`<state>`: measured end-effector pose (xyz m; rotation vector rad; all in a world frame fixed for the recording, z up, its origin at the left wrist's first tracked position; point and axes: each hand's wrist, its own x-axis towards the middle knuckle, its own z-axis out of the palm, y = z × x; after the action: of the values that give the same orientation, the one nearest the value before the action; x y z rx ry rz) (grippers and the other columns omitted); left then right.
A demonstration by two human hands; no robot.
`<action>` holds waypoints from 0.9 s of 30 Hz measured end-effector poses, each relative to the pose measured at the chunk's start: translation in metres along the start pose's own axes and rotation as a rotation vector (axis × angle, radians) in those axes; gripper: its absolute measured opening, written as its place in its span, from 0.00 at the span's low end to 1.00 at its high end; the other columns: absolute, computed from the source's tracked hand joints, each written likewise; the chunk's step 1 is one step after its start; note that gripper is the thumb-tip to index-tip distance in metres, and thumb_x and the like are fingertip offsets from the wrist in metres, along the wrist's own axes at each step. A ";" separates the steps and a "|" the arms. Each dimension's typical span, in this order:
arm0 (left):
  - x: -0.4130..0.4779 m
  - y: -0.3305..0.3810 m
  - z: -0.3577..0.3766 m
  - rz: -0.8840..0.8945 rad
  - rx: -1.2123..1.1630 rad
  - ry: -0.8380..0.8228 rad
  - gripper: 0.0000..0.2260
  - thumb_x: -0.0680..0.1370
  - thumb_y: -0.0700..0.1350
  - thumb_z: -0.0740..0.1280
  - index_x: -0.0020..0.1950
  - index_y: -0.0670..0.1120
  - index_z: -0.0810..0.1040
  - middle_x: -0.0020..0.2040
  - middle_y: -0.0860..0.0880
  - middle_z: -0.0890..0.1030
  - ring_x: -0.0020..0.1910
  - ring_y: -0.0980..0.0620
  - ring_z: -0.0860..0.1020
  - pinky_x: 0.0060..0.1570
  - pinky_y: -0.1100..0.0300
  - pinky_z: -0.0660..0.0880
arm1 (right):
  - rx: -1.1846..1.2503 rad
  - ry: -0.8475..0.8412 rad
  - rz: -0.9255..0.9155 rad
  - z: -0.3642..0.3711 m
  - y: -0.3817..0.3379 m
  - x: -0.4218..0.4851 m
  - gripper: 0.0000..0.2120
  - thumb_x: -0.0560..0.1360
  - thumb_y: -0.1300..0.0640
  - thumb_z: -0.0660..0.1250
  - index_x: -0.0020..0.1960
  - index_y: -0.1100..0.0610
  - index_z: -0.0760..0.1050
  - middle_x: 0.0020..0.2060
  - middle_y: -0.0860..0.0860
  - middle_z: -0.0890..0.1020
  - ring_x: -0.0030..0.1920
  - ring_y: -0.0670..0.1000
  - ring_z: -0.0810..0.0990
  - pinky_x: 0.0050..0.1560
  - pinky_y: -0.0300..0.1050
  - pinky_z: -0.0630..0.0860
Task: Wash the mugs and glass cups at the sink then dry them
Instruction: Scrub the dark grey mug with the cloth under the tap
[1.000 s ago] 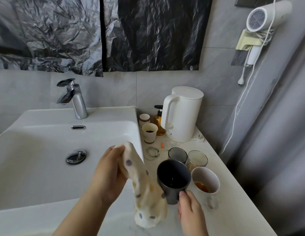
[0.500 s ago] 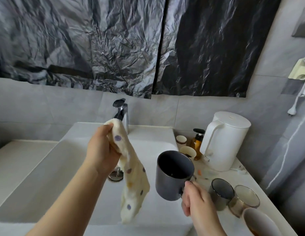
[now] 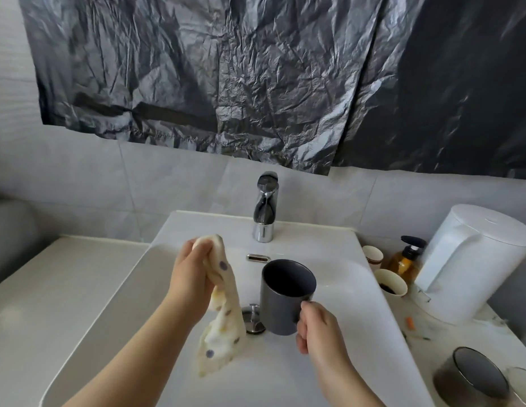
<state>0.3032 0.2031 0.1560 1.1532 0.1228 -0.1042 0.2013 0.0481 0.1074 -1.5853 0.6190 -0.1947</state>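
One grey mug (image 3: 286,298) held over the sink (image 3: 285,371)

Right hand (image 3: 317,327) grips its handle, left hand (image 3: 191,277) bunches one spotted cloth (image 3: 222,327). Counter on the right: two paper cups (image 3: 391,284), two glass cups (image 3: 473,377), one kettle (image 3: 473,259).

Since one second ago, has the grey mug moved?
Yes. The mug, held by the right hand, went left from the counter to over the sink, near the drain.

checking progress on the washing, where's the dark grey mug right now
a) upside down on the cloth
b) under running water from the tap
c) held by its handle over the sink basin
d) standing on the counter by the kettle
c: the right hand grips the handle of the dark grey mug, upright above the sink; no water shows at the tap.
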 end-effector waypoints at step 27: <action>0.046 -0.094 -0.031 0.194 1.358 -0.389 0.16 0.71 0.41 0.68 0.56 0.56 0.76 0.54 0.51 0.79 0.52 0.50 0.77 0.46 0.64 0.70 | -0.064 0.061 -0.044 0.002 0.035 0.055 0.19 0.78 0.61 0.56 0.29 0.56 0.58 0.20 0.45 0.63 0.27 0.51 0.62 0.30 0.43 0.59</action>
<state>0.3337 0.1929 0.0514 2.4566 -0.4870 -0.2540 0.2387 0.0229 0.0602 -1.6608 0.6438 -0.2594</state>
